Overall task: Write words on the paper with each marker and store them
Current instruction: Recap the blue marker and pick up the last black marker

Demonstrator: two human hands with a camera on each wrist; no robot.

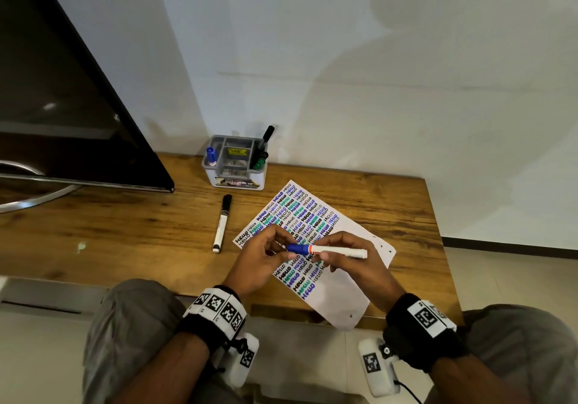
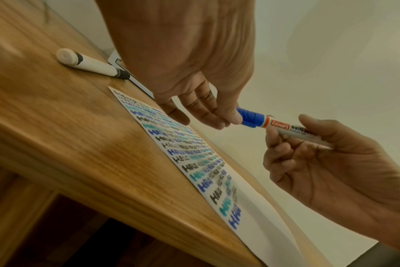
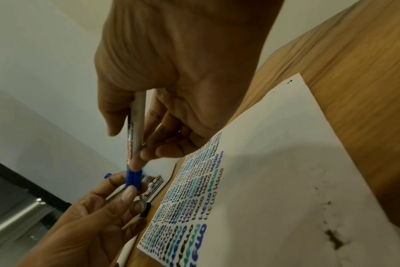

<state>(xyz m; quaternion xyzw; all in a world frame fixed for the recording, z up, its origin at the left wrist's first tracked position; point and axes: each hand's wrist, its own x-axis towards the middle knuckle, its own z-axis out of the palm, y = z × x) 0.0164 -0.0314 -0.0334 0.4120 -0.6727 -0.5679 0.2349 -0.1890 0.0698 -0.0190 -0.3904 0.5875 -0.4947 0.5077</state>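
While the right hand (image 1: 345, 258) grips the white barrel of the blue marker (image 1: 327, 250), its long axis lies level above the paper (image 1: 353, 281), cap end pointing left. The left hand (image 1: 266, 258) pinches that blue cap (image 2: 250, 117), so any uncapping pull would run along this axis, hands parting sideways.

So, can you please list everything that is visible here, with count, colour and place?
Blue marker: one, white with blue cap, held over the paper.
Black marker: one, white with black cap, lying on the table left of the paper.
Paper: one, white, full of HELLO words.
Organizer: one, grey, at the wall, with blue, green and black markers.
Table: one, brown wood.
Monitor: one, black, far left.
Left hand: pinches the cap.
Right hand: grips the barrel.
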